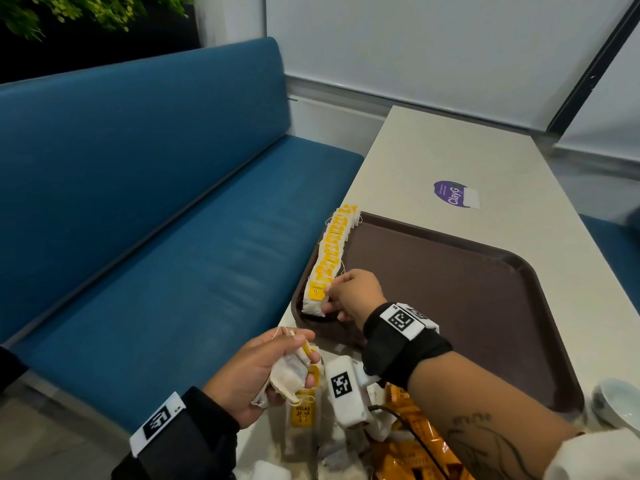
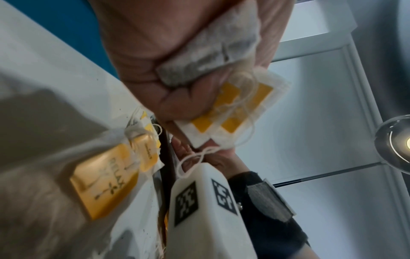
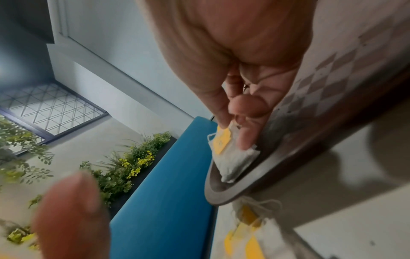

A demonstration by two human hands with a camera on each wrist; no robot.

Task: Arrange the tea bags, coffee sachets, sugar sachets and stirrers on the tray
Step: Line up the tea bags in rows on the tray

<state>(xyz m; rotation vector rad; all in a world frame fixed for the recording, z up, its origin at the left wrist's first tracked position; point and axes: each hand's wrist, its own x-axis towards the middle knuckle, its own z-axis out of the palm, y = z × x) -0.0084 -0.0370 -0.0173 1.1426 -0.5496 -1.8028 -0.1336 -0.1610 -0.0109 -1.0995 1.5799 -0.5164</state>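
Left grip [image 1: 258, 370] clutches tea bags [image 1: 289, 374]; right [image 1: 353, 292] pinches one (yellow-tagged) [image 1: 317, 299] into tray [image 1: 485, 306].

To my left runs a long blue padded bench [image 1: 145, 209], its backrest reaching toward the far wall. Behind it, green foliage [image 1: 86, 12] with small yellow flowers [image 3: 137, 163] fills a dark planter. I sit at a pale cream table [image 1: 450, 157] that carries a round purple sticker [image 1: 453, 194]. Ahead of me hang white roller blinds [image 1: 433, 46] with a dark window frame [image 1: 588, 64] between them. Higher up, a lattice-patterned window [image 3: 51, 108] glows bright.
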